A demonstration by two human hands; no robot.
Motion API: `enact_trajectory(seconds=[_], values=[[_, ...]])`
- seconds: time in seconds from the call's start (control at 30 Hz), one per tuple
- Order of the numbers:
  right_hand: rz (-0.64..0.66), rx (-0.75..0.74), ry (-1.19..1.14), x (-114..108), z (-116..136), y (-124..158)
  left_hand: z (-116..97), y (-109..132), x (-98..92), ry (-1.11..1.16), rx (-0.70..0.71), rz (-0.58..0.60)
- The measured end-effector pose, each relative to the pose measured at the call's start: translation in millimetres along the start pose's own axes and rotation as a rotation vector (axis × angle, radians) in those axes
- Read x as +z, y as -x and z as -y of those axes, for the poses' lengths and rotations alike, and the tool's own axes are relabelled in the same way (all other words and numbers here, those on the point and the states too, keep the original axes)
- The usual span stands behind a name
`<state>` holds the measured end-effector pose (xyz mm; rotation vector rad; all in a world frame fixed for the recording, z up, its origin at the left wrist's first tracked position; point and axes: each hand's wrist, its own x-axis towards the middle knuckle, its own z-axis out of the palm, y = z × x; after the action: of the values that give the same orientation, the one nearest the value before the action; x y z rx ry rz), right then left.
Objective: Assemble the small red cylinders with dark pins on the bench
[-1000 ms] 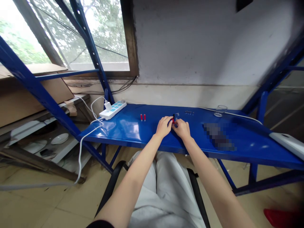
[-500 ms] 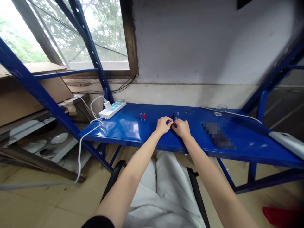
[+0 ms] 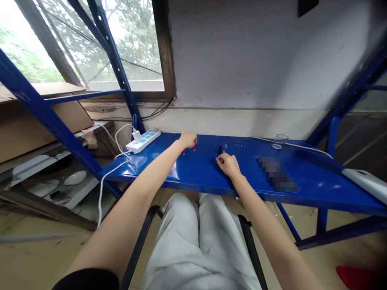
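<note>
My left hand [image 3: 189, 139] is over the left part of the blue table [image 3: 205, 173], its fingers closed on a small red tube [image 3: 195, 146] with a pale lower end. Another red tube [image 3: 184, 152] stands just below that hand, partly covered by the forearm. My right hand [image 3: 229, 164] rests near the table's middle with thumb and fingers pinched together; what they hold, if anything, is hidden. Just beyond its fingertips are a small black piece [image 3: 220, 149] and a small clear piece [image 3: 224, 147]. Several tiny metal pieces [image 3: 241, 144] lie in a row farther back.
A white power strip [image 3: 143, 141] with a plug and cable sits at the table's back left. At the back right stands a clear cup [image 3: 279, 141]. A blurred dark item [image 3: 276, 174] lies right of my right hand, and a white object [image 3: 365, 183] is at the right edge.
My left hand has left the right hand and moved left and back, carrying a red tube to beside the standing ones. The right hand stays almost in place.
</note>
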<state>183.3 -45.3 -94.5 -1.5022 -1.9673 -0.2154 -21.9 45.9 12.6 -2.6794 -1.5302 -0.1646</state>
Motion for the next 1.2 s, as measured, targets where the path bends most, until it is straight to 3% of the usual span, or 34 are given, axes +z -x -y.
enact_trajectory(seconds=[0.37, 1.2], values=[[0.013, 0.01, -0.013, 1, -2, 0, 18, 8, 14.0, -0.08, -0.009, 0.059], [0.011, 0.006, -0.05, 0, -2, 0, 24, 8, 16.2, -0.109, -0.02, 0.134]])
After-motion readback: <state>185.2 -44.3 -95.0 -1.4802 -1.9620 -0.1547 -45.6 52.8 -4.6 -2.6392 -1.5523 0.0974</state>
